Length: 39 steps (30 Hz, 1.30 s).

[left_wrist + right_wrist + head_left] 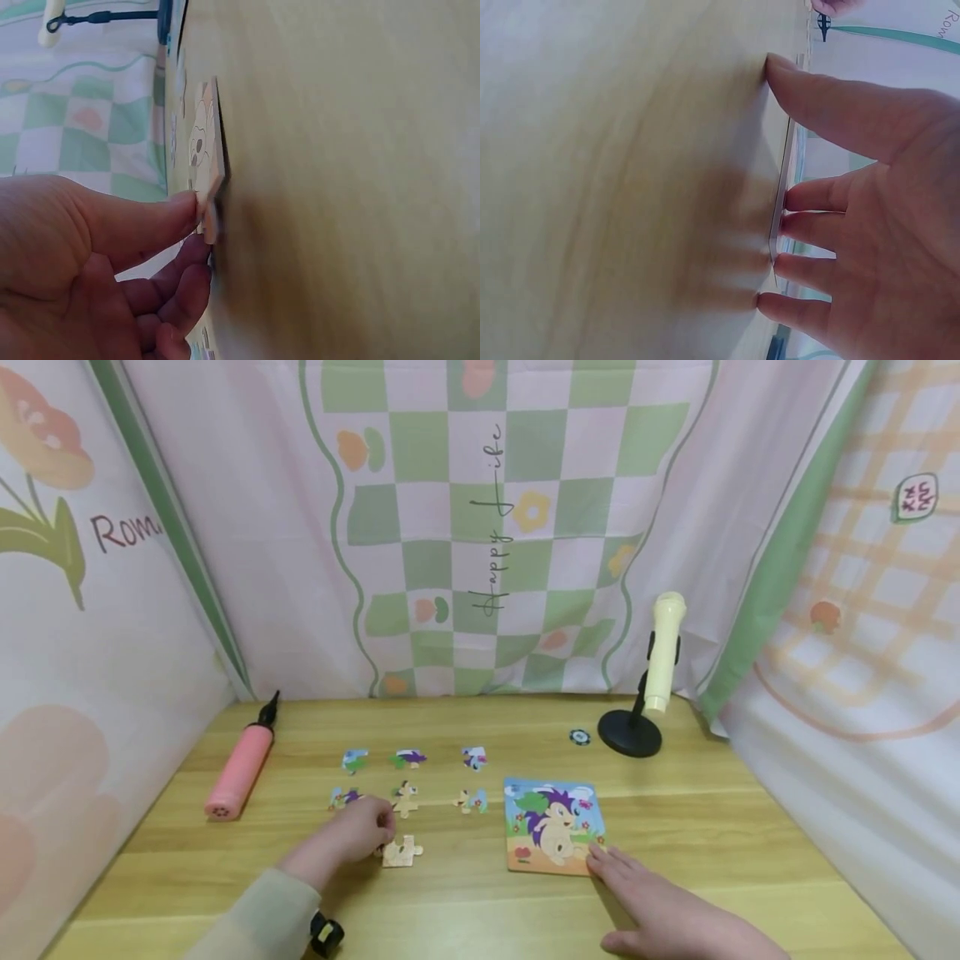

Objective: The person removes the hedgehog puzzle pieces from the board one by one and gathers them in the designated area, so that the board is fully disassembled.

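My left hand point(358, 828) is at the near row of loose puzzle pieces, its thumb and fingers pinching the edge of a tan jigsaw puzzle piece point(209, 217). A tan piece point(400, 852) with line drawing lies by the fingertips; the fingers partly hide this spot. Flat on the table, my right hand point(645, 893) has its fingers straight, and the fingertips point(784, 223) touch the near right edge of a square puzzle board point(517, 852). The board bears a picture of a purple-spined hedgehog.
Several more puzzle pieces, among them a purple-and-green one point(408, 758) and a tan one point(406, 802), lie behind the left hand. A pink hand pump point(242, 768) lies at left. A cream microphone point(663, 652) on a black stand and a round chip point(580, 737) are at back right.
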Tool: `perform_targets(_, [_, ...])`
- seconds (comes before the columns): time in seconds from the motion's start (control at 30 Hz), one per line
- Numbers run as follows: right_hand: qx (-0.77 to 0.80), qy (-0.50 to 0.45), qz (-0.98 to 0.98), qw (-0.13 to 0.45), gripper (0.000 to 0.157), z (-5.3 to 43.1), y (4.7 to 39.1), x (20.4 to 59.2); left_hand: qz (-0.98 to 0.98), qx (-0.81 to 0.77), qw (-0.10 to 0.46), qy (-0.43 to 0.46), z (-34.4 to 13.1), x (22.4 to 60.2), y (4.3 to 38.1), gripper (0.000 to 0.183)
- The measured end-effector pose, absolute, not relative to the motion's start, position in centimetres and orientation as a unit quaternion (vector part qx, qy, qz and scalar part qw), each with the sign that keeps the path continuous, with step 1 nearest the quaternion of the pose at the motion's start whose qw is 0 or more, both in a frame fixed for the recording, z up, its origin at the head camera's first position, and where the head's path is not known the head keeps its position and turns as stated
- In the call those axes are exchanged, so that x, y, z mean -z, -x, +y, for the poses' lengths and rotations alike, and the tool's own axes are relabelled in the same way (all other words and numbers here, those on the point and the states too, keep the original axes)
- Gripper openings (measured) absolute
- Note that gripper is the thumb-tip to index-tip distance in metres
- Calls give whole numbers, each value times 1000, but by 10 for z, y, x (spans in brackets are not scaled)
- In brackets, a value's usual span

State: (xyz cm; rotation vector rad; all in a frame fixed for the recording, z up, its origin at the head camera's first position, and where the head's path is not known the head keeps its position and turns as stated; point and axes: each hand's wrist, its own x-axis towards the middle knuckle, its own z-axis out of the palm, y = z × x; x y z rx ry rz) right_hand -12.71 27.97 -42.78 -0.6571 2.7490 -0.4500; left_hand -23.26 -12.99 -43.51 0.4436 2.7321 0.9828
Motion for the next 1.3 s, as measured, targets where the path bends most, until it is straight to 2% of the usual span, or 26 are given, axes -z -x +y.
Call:
perform_targets(0.23, [159,223,951,146,94,280,128,428,928,-329,90,-151,-123,432,236,18])
perform_targets(0.43, [160,223,950,148,94,279,129,429,931,-328,72,-140,-104,413,247,14])
perform_targets(0.7, [159,231,950,137,93,278,128,429,929,-311,72,-186,-62,381,255,8])
perform_targets(0.93, [162,227,950,138,95,281,128,430,917,-317,80,-227,-12,389,262,6])
perform_targets(1.03, [165,226,950,139,95,282,129,430,913,-320,97,-234,13,397,260,9])
perform_targets(1.2, [169,227,948,144,95,283,129,430,902,-313,161,-249,50,409,245,12])
perform_targets(1.3, [170,230,947,146,95,284,131,431,906,-282,173,-264,67,417,237,16])
